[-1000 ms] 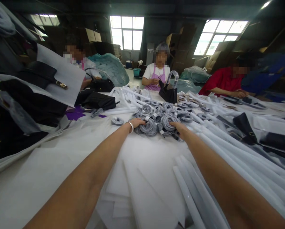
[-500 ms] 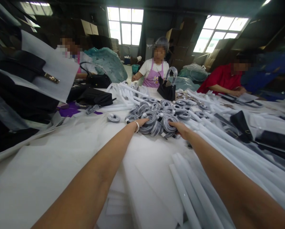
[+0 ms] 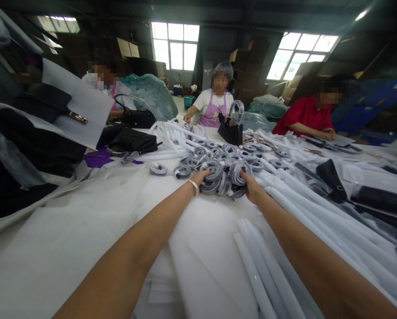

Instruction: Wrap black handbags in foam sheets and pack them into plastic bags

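Both my arms stretch far forward over a white table (image 3: 68,239). My left hand (image 3: 203,176), with a bracelet on the wrist, is closed on the left side of a bunch of grey coiled straps (image 3: 223,176). My right hand (image 3: 250,186) grips the right side of the same bunch. More grey coils (image 3: 231,153) lie in a heap just behind the bunch. One coil (image 3: 159,169) lies alone to the left.
Long white foam tubes (image 3: 305,199) cover the right half; white foam sheets (image 3: 205,261) lie near me. Black handbags (image 3: 134,139) and wrapped bags (image 3: 42,128) pile at left. Three other people work across the table, one beside a black bag (image 3: 231,128).
Both hands have closed in round the bunch of coils and drawn it a little nearer to me. The hands are closer together than before.
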Available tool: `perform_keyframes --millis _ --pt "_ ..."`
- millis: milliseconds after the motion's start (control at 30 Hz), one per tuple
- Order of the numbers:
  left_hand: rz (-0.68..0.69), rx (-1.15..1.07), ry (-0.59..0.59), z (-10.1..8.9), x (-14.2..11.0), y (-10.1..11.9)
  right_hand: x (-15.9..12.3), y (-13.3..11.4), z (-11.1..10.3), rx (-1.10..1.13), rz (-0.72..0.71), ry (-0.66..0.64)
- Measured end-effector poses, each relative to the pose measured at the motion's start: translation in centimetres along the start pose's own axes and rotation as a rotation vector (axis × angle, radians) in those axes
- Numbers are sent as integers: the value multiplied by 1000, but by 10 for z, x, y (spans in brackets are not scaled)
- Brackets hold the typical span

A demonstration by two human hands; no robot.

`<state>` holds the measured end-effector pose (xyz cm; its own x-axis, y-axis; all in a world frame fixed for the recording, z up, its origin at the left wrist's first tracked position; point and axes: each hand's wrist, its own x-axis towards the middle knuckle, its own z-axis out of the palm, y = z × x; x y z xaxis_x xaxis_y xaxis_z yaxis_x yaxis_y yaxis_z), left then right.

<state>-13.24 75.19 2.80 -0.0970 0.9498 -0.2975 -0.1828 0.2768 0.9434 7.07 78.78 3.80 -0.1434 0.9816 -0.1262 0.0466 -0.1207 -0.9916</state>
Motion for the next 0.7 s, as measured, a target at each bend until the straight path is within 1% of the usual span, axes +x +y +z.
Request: perform_keyframes --millis 100,200,267,333,367,433,533,600,667,700 --pt "46 -138 -14 13 -9 16 -10 -12 6 41 -71 30" --pt "83 -259 -64 26 -25 44 -25 -37 19 68 -142 38" --pt "98 -321 -105 29 -46 67 -41 -59 29 93 -178 26" --pt "115 -364 -130 26 -75 89 -64 -82 40 127 -203 2" --pt "121 -378 -136 22 -94 100 -78 -92 45 147 -211 -14" --pt "128 -391 -130 10 -139 115 -113 -110 57 185 -220 -50" --pt "129 -368 -83 -12 -221 125 -177 -127 75 222 -185 -129" --pt "104 -297 16 -30 -279 120 -222 -130 88 225 -97 -213" --pt "58 -192 114 -51 -332 109 -265 -126 101 225 48 -357" --pt "35 -133 133 -62 -355 100 -285 -122 107 226 139 -446"
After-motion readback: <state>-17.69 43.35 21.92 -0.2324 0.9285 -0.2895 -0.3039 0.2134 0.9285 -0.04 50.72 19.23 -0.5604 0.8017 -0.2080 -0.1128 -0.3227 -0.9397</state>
